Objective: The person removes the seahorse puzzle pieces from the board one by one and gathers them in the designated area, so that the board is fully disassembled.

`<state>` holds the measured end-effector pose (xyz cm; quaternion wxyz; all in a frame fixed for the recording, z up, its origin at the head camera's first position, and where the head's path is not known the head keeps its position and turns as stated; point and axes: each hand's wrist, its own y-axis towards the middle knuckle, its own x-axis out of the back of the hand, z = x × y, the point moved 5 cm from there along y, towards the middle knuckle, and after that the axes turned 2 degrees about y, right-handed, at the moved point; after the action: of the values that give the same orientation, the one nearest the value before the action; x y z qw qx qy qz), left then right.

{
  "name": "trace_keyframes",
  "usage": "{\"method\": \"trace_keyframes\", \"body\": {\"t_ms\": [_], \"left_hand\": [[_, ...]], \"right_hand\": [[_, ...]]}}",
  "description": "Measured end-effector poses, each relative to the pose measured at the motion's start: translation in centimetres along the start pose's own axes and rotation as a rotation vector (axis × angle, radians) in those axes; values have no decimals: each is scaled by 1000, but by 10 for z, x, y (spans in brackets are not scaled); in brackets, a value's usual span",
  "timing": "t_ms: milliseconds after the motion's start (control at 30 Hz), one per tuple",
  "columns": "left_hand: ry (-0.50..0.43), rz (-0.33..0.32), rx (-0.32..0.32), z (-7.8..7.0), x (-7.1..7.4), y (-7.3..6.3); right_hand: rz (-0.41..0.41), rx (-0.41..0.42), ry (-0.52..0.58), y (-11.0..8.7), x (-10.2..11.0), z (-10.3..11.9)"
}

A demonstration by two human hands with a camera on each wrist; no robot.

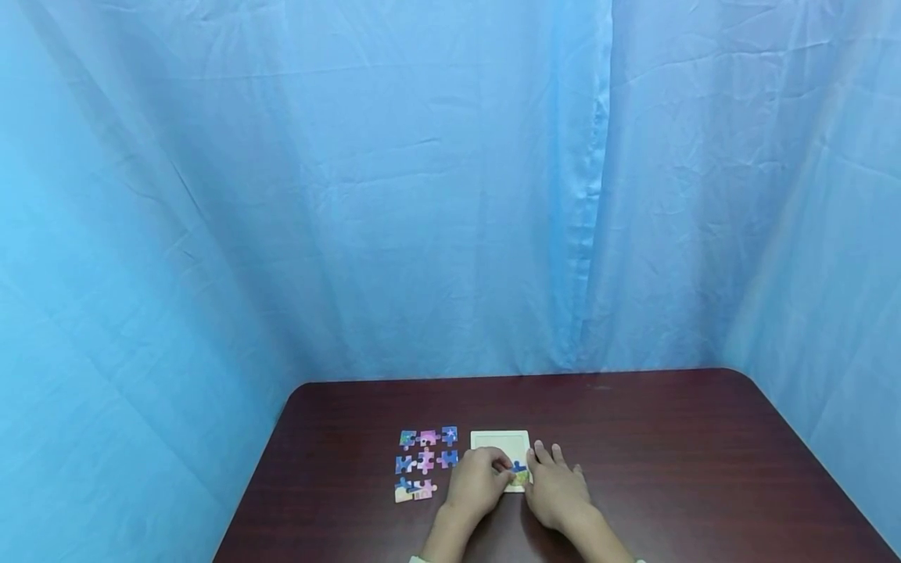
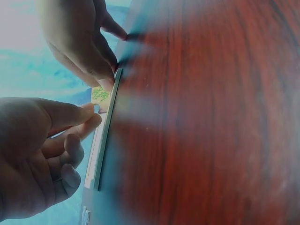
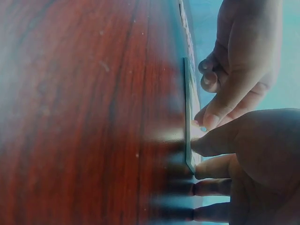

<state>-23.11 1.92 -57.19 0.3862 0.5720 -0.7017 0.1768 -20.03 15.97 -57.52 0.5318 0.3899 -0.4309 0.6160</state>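
Observation:
A pale shallow puzzle tray (image 1: 500, 439) lies on the table, with a green-and-yellow jigsaw piece (image 2: 100, 94) in its near right corner. My left hand (image 1: 477, 483) is over the tray's near part and pinches a small puzzle piece (image 2: 97, 108) between thumb and forefinger; most of that piece is hidden by the fingertips. At the tray's right side rests my right hand (image 1: 558, 486), fingers extended. Its thumb (image 3: 206, 144) touches the near right corner area, while the other fingertips stand at the outer edge and on the table.
Left of the tray, several loose jigsaw pieces (image 1: 425, 460) in pink, blue and cream lie in rough rows. Two of them overlap or touch in the nearest row. The dark red-brown table (image 1: 676, 453) has blue curtains (image 1: 422, 195) hanging behind it and at both sides.

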Motion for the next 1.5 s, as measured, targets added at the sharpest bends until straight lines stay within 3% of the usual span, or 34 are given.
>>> {"method": "trace_keyframes", "body": {"t_ms": [833,1067,1500], "left_hand": [[-65,-20,84,11,20,-7],[-68,-12,112,16,25,-15],[-52,-64,164,28,40,-27]], "right_hand": [[4,-5,13,-2,2,2],[9,-15,25,-2,1,2],[24,-31,32,0,-1,0]]}}
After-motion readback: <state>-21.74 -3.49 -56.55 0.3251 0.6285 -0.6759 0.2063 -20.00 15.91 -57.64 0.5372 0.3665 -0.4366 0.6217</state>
